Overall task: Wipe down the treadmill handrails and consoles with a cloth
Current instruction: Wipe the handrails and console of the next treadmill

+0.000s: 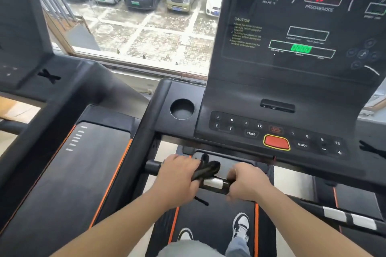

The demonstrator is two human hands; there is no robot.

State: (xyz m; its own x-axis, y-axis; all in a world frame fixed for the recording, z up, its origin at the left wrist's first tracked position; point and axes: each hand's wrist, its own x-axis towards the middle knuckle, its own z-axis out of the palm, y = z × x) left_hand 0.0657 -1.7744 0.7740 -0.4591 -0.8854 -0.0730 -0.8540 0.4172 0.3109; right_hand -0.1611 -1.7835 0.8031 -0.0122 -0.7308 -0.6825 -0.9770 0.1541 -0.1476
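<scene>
Person stands on the treadmill belt [215, 225] facing the console [277, 131]; both hands sit on the handrail [152, 168], the crossbar at 6 o'clock below the keypad.

Left hand [179, 175] holds the cloth [206, 170], a dark bunched rag lying on the bar at the hand's 3 o'clock side; fingers curl over it, close together, clamping cloth to rail, likely so it travels with the hand instead of slipping; a loose strand hangs at the hand's 5 o'clock.

Right hand [246, 183] wraps the bar at 3 o'clock of the cloth; fingers curl round it, tips hidden under the bar, slightly blurred; probably placed there to steady the body while the other hand rubs.

Silver sensor patch [213, 183] shows bare between the two hands, just beside the cloth.

Judgement: step in hand is wiping the crossbar; the console panel, red stop button [276, 142] at 12 o'clock of the hands, cup holder [181, 109] at 11 o'clock and display [302, 27] look not yet reached; cannot tell how clean any surface is.

Risk: the display is lit, so a wipe across the keypad could press a key with the person standing on the belt.

Neighbouring treadmill [83, 162] at 9 o'clock; window [146, 27] with parked cars at 11 o'clock.
</scene>
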